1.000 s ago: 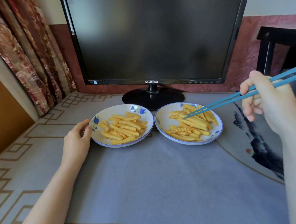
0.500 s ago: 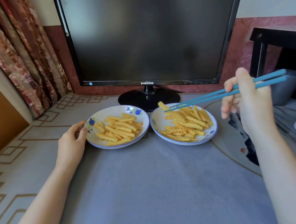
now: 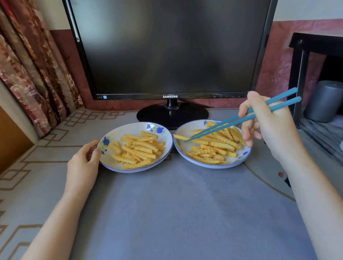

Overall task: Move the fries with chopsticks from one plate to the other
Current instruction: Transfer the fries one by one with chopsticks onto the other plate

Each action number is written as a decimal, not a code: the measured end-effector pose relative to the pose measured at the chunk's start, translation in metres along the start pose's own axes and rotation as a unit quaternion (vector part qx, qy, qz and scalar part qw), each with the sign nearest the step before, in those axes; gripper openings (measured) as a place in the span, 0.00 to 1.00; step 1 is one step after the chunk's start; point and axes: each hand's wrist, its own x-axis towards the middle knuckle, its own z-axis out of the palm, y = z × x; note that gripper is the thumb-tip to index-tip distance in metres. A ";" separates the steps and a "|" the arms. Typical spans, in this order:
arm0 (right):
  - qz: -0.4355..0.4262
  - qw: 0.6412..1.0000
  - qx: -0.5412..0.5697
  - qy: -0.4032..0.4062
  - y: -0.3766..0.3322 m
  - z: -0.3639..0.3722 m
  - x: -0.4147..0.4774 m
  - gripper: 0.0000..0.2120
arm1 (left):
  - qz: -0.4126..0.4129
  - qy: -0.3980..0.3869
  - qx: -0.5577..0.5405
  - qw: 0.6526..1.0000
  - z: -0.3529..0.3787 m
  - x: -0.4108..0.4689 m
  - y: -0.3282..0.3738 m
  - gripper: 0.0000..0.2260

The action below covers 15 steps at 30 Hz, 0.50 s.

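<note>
The right grip [image 3: 271,132] is closed around a pair of blue chopsticks [image 3: 247,116], with the thumb on top and the fingers curled beneath. The back ends of the sticks project past the grip on its outer side. The tips extend from the grip toward the left grip [image 3: 83,161] and stand close together.

At the tips lies a single fry [image 3: 180,137], across the rim of the right plate [image 3: 189,128] on the side farthest from the right grip. It cannot be told whether the tips clamp it or only touch it. The right plate sits directly beside the right grip's fingers and carries a pile of crinkle-cut fries [image 3: 216,144] under the chopstick shafts.

The left grip holds the outer rim of the left plate [image 3: 112,133], with the thumb over the edge and the fingers curled at the rim. This plate carries its own heap of fries [image 3: 139,151].

Both plates stand between the two grips on the grey-covered counter [image 3: 173,203], almost touching each other.

Beyond both grips stands a dark monitor [image 3: 166,40]. A patterned curtain [image 3: 23,60] hangs outward of the left grip.
</note>
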 end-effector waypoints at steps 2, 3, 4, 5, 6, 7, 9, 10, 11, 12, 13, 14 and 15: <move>-0.002 1.000 -0.009 0.001 -0.002 -0.004 0.001 0.19 | 0.001 0.000 0.002 1.000 0.000 0.001 -0.001 0.14; -0.004 1.000 -0.016 0.002 -0.002 -0.005 0.001 0.19 | 0.002 0.000 0.003 1.000 0.000 0.001 -0.001 0.14; -0.007 1.000 -0.021 0.007 -0.002 -0.006 0.001 0.20 | 0.002 0.000 0.004 1.000 0.000 0.001 -0.001 0.14; -0.011 1.000 -0.022 0.015 -0.002 -0.005 0.001 0.20 | 0.002 0.000 0.005 1.000 0.000 0.001 -0.001 0.14; -0.016 0.999 -0.019 0.026 -0.001 -0.005 0.001 0.20 | 0.002 0.001 0.006 1.000 0.000 0.001 0.000 0.14; -0.021 0.999 -0.013 0.037 -0.001 -0.003 0.000 0.20 | 0.003 0.001 0.007 1.000 0.000 0.001 0.000 0.14; -0.031 0.998 0.000 0.056 -0.002 0.000 -0.002 0.20 | 0.004 0.002 0.010 1.000 0.000 0.001 0.000 0.14; -0.035 0.997 0.007 0.063 -0.003 0.002 -0.003 0.20 | 0.005 0.002 0.011 1.000 -0.001 0.001 -0.001 0.14; -0.038 0.997 0.015 0.068 -0.003 0.004 -0.004 0.20 | 0.006 0.003 0.013 1.000 -0.001 0.001 -0.001 0.14; -0.040 0.996 0.021 0.071 -0.003 0.006 -0.006 0.20 | 0.006 0.002 0.014 1.000 -0.001 0.001 -0.002 0.14; -0.042 0.996 0.026 0.074 -0.003 0.010 -0.009 0.21 | 0.007 0.002 0.014 1.000 -0.001 0.001 -0.002 0.14; -0.045 0.996 0.031 0.077 -0.002 0.014 -0.011 0.21 | 0.007 0.001 0.014 1.000 0.000 0.001 -0.001 0.14; -0.048 0.995 0.038 0.078 -0.002 0.020 -0.014 0.21 | 0.007 0.001 0.014 1.000 0.000 0.001 -0.001 0.14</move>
